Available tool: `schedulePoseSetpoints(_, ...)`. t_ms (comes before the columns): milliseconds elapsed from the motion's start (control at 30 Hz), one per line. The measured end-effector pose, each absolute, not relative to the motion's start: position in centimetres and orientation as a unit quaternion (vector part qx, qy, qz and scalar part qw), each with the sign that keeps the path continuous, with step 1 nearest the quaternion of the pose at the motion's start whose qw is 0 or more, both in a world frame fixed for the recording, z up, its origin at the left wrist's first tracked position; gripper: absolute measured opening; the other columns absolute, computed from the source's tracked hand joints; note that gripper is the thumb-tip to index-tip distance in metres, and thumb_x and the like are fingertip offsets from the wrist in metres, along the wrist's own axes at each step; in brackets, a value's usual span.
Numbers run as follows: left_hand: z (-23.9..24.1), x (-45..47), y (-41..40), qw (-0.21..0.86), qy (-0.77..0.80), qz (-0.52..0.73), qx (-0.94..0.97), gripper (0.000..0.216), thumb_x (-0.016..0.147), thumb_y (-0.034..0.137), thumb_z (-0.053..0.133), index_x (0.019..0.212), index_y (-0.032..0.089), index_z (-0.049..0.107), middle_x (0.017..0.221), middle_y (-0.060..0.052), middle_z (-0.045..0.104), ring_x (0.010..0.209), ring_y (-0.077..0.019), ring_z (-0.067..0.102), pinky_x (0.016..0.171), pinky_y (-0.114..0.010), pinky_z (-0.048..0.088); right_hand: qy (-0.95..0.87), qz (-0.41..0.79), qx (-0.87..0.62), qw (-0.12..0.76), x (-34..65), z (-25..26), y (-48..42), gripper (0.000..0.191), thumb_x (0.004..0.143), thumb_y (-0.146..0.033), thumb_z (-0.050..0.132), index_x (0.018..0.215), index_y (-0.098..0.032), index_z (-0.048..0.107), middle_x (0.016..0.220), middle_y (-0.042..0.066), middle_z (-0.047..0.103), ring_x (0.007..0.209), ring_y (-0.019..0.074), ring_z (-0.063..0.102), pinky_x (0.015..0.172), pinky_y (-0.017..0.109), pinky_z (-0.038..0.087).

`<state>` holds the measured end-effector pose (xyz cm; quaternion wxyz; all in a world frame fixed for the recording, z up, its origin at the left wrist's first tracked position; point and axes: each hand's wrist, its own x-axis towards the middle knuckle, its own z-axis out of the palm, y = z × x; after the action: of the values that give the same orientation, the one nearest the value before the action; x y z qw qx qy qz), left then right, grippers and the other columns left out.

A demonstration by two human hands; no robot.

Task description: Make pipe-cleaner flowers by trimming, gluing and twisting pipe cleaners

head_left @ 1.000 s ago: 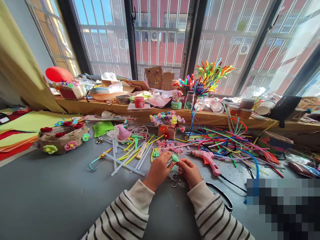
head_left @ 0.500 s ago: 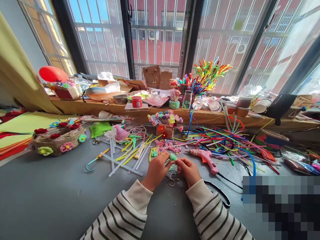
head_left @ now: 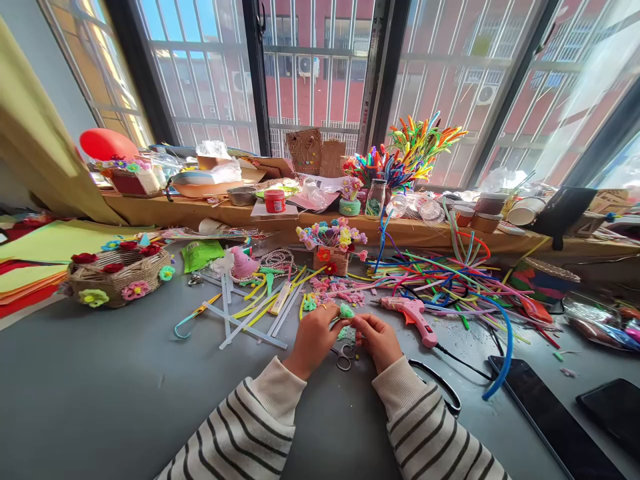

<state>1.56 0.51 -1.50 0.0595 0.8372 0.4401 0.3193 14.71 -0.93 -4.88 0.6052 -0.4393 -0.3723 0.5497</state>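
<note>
My left hand (head_left: 314, 337) and my right hand (head_left: 377, 340) are together over the grey table (head_left: 100, 387), both in striped sleeves. Between their fingertips they pinch a small green pipe-cleaner flower (head_left: 346, 311), held just above the table. Small scissors (head_left: 343, 358) lie directly under the hands. A pink glue gun (head_left: 413, 315) rests to the right of my right hand, its black cable (head_left: 440, 383) curling past my right wrist.
Loose pipe cleaners (head_left: 450, 280) sprawl at the right, glue sticks (head_left: 250, 313) at the left. A woven basket with flowers (head_left: 117, 277) stands far left, a small flower basket (head_left: 333, 250) in the middle. Two dark phones (head_left: 550, 417) lie at the lower right. The window ledge (head_left: 200, 213) is crowded.
The hands have kept hold of the green flower and barely moved. The view shifted slightly, and two dark phones at the lower right now show.
</note>
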Motion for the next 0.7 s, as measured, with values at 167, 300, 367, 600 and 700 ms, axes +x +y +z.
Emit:
schedulePoseSetpoints(167,-1.43,1.57,0.49,0.053,0.444,0.318,0.836,0.019,0.075,0.03,0.039,0.066,0.016,0.049,0.068,-0.002,0.055,0.065,-0.0131,0.05,0.057,-0.023,0.036,-0.37,0.552,-0.445,0.6,14.68,-4.72,-1.01,0.023,0.052,-0.033,0.065,0.062,-0.013,0.059,0.049,-0.005,0.05,0.042,0.0041,0.04,0.039,0.017,0.034)
schedulePoseSetpoints(300,-1.45,1.57,0.55,0.055,0.443,0.32,0.836,0.018,0.074,0.029,0.04,0.064,0.017,0.048,0.066,-0.002,0.055,0.064,-0.0124,0.05,0.058,-0.022,0.036,-0.374,0.544,-0.446,0.604,14.54,-4.6,-1.18,0.023,0.053,-0.034,0.065,0.062,-0.014,0.059,0.051,-0.005,0.05,0.041,0.0037,0.04,0.039,0.016,0.034)
schedulePoseSetpoints(367,-1.47,1.56,0.59,0.057,0.441,0.324,0.835,0.018,0.074,0.029,0.04,0.065,0.017,0.048,0.067,-0.002,0.055,0.065,-0.0124,0.05,0.059,-0.022,0.036,-0.37,0.542,-0.451,0.604,14.51,-4.5,-1.24,0.023,0.053,-0.035,0.065,0.062,-0.014,0.059,0.052,-0.004,0.051,0.042,0.0041,0.041,0.04,0.017,0.034)
schedulePoseSetpoints(600,-1.36,1.55,0.55,0.055,0.443,0.337,0.829,0.016,0.073,0.028,0.041,0.064,0.017,0.049,0.064,-0.001,0.054,0.061,-0.0113,0.049,0.056,-0.021,0.036,-0.362,0.541,-0.461,0.603,14.58,-4.31,-1.23,0.025,0.051,-0.036,0.065,0.061,-0.014,0.058,0.054,-0.003,0.052,0.041,0.0045,0.041,0.039,0.017,0.035)
schedulePoseSetpoints(700,-1.31,1.54,0.47,0.061,0.442,0.346,0.825,0.016,0.073,0.028,0.042,0.064,0.017,0.049,0.064,-0.001,0.053,0.062,-0.0108,0.048,0.056,-0.021,0.036,-0.361,0.528,-0.471,0.608,14.62,-4.24,-1.28,0.026,0.05,-0.037,0.065,0.06,-0.014,0.058,0.053,-0.003,0.052,0.041,0.0051,0.041,0.039,0.018,0.036)
